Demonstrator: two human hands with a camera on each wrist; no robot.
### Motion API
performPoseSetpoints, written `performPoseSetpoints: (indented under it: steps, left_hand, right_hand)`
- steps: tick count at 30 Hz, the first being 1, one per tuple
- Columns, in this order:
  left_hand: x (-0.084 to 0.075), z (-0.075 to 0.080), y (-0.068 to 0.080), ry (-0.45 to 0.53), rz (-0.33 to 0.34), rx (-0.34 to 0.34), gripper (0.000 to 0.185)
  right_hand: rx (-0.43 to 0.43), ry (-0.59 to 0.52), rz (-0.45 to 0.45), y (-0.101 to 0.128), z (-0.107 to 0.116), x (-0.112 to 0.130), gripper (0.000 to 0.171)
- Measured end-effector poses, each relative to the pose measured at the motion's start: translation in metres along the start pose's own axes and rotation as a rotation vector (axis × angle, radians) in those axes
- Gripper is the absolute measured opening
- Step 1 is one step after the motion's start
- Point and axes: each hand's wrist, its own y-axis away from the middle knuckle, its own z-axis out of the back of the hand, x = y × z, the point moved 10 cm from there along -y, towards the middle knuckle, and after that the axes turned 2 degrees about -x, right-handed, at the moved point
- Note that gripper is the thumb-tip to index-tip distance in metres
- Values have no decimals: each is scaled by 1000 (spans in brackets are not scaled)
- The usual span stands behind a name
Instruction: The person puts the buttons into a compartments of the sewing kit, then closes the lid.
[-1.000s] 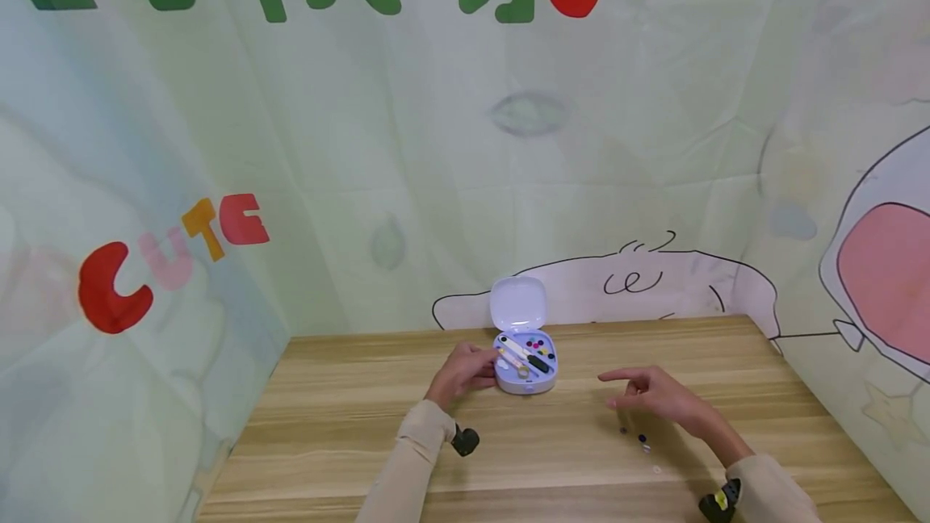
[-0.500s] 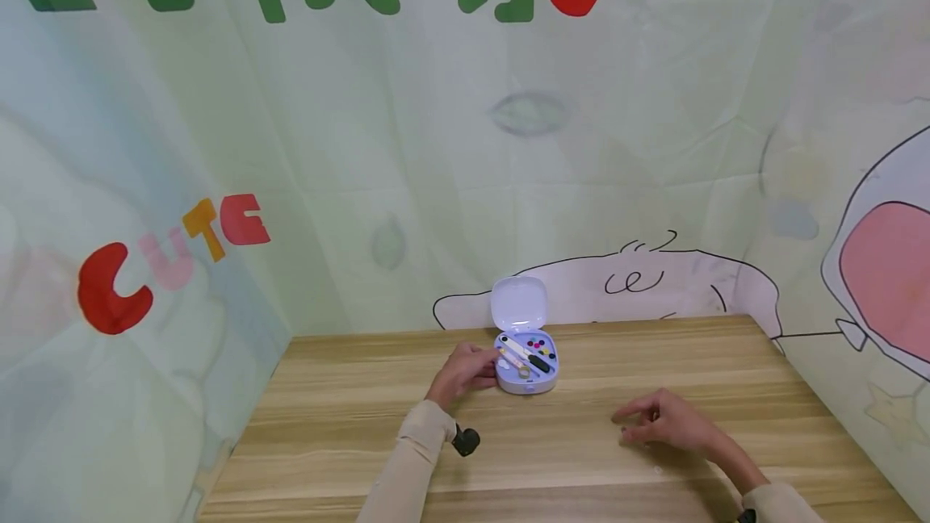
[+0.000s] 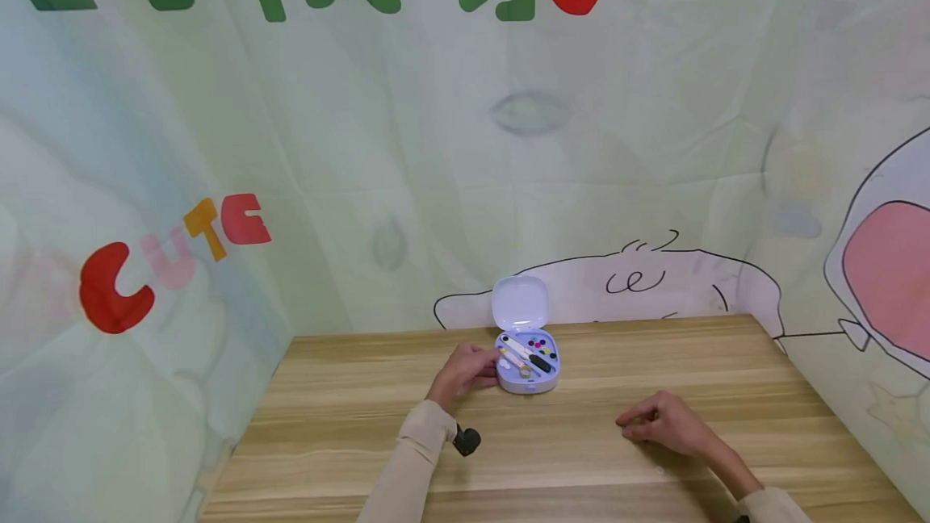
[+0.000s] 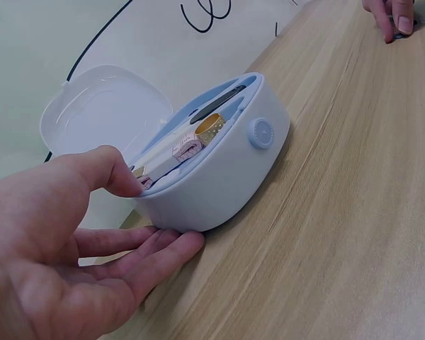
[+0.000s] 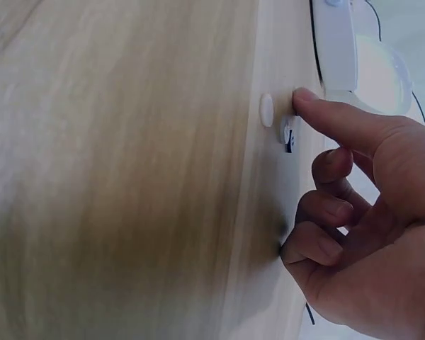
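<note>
A small pale-blue sewing kit box stands on the wooden table with its lid raised. Inside lie a rolled tape measure, a gold thimble, a dark-handled tool and several coloured bits. My left hand holds the box's left side, thumb on the rim, fingers low against the wall. To the right, my right hand has thumb and index fingertips close together at the tabletop. Beside them lie a white button and a small dark-and-white piece. Whether the fingertips pinch anything is hidden.
The wooden table runs back to a printed cloth backdrop. The raised lid stands close to that backdrop. A small pale disc lies on the table below my right hand.
My right hand has moved down and slightly right onto the small pieces on the table, and its thumb and index fingertips have drawn together. My left hand and the box stay put.
</note>
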Motion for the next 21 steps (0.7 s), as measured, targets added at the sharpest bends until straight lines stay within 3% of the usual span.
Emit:
performPoseSetpoints:
  steps: [10, 21]
  left_hand:
    - [-1, -1, -1, 21, -9, 8, 25]
    - [-3, -1, 2, 20, -8, 9, 25]
  right_hand:
    - [-34, 31, -14, -4, 2, -5, 7]
    - [-44, 87, -43, -6, 4, -4, 12]
